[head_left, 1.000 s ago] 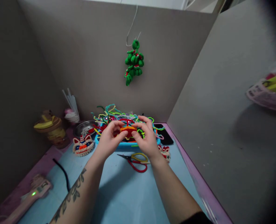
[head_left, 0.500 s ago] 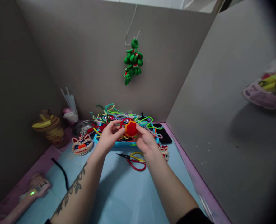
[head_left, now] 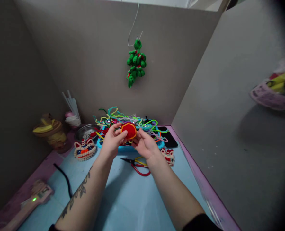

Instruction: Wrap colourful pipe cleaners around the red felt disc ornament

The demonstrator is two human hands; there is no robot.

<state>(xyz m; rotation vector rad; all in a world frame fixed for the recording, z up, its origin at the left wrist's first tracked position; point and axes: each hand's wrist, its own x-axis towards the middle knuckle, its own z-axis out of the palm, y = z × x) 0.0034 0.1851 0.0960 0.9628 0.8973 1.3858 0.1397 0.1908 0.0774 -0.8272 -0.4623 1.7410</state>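
Observation:
Between the thumb and fingers of my left hand (head_left: 111,138) is a round red fuzzy piece (head_left: 128,130) with a yellow-orange edge, its flat face towards me. My right hand (head_left: 146,143) is just right of it, fingers apart and slightly curled, with the fingertips close to the lower right rim. Whether those tips touch the rim I cannot tell. Both hands are in front of a blue tray (head_left: 130,149) heaped with colourful pipe cleaners (head_left: 149,124). Below my right hand lies a pair of scissors (head_left: 138,166) with red and yellow handles.
Lion-like fuzzy heads (head_left: 84,149) lie left and right of the tray. Behind are a metal bowl (head_left: 88,130), a brown cup (head_left: 54,134) and a dark phone (head_left: 169,138). A pink glue gun (head_left: 33,202) lies front left. A green ornament (head_left: 136,62) hangs from the wall.
The red piece has moved slightly left in my left hand. My right hand's fingers have come off its right edge and spread apart.

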